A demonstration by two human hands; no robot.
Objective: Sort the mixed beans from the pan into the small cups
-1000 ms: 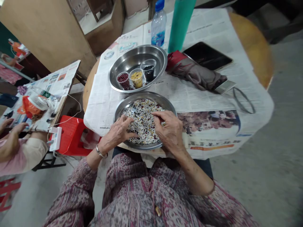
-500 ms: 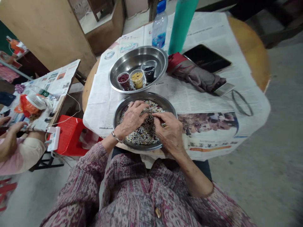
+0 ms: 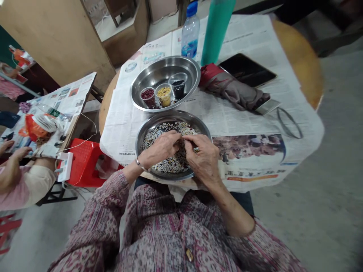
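Note:
A steel basin (image 3: 202,122) in front of me holds a mix of small white, black and yellow grains (image 3: 167,165). Over it, my left hand (image 3: 163,147), with a bracelet at the wrist, has its fingers drawn together close to my right fingertips. My right hand (image 3: 203,156) pinches thumb against forefinger above the grains; anything between the fingertips is too small to make out. Just beyond, a second steel basin (image 3: 193,70) carries three clear cups: dark red beans (image 3: 148,94), yellow grains (image 3: 163,92) and black grains (image 3: 178,87).
Newspaper (image 3: 249,117) covers the round table. A water bottle (image 3: 190,34), a green bottle (image 3: 217,32), a tablet (image 3: 248,70), a folded umbrella (image 3: 232,87) and a dark loop (image 3: 289,122) lie around. At left, another person's hands rest by a small fan (image 3: 44,122); a red stool (image 3: 85,162) stands between.
My left hand has closed its spread fingers and come right, up to my right fingertips, uncovering grains at the basin's left. My right hand stays nearly still.

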